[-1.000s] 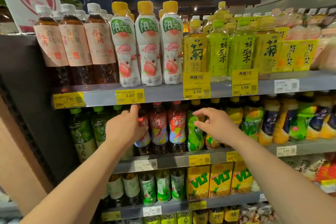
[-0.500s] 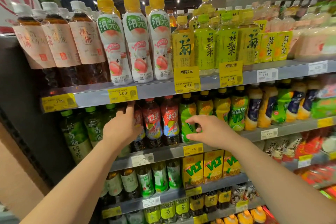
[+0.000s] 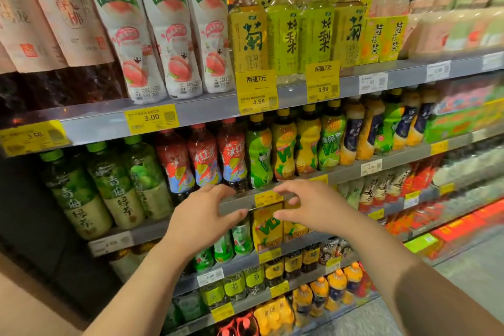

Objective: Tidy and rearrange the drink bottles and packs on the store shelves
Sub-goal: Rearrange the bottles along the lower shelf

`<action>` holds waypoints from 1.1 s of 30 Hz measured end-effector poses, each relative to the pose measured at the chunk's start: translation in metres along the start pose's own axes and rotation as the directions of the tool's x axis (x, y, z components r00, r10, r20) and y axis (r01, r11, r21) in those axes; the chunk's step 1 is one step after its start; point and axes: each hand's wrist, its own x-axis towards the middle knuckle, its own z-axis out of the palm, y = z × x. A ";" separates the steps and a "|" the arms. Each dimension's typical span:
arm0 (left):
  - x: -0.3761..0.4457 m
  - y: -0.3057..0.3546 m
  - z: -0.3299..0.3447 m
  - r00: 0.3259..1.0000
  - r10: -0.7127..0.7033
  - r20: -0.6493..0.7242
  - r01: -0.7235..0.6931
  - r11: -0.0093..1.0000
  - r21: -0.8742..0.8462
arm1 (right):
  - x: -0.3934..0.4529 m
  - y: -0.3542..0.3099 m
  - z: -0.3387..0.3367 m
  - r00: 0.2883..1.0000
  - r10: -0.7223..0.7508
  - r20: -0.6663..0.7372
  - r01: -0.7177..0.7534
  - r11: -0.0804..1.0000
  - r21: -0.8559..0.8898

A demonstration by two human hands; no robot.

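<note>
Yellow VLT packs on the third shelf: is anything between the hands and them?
Nothing visible blocks them. The left hand and right hand hover empty in front of the shelf edge, just above the yellow VLT packs, whose fronts face out.

Not much wiggle room here tbh. Both hands, left hand (image 3: 201, 215) and right hand (image 3: 313, 206), hang in open air in front of the second shelf's edge (image 3: 237, 203), holding nothing. At 12 o'clock from them the red-label bottles (image 3: 203, 159) and green bottle (image 3: 259, 151) stand packed side by side, no gaps between. Only slim headroom above their caps under the upper shelf rail (image 3: 207, 110). At 6 o'clock, yellow packs (image 3: 267, 228) fill the next tier.
</note>
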 end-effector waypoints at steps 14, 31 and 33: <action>0.034 0.078 0.029 0.994 0.054 0.092 -0.093 0.866 0.492 | 0.020 0.061 -0.033 0.970 -0.175 0.170 0.229 0.895 -0.383; 0.083 0.144 0.064 0.989 -0.134 -0.068 0.150 0.850 0.504 | 0.070 0.150 -0.080 0.909 -0.356 0.215 0.414 0.825 -0.384; 0.084 0.142 0.059 0.987 -0.127 -0.095 0.158 0.850 0.503 | 0.072 0.150 -0.082 0.908 -0.364 0.209 0.418 0.830 -0.368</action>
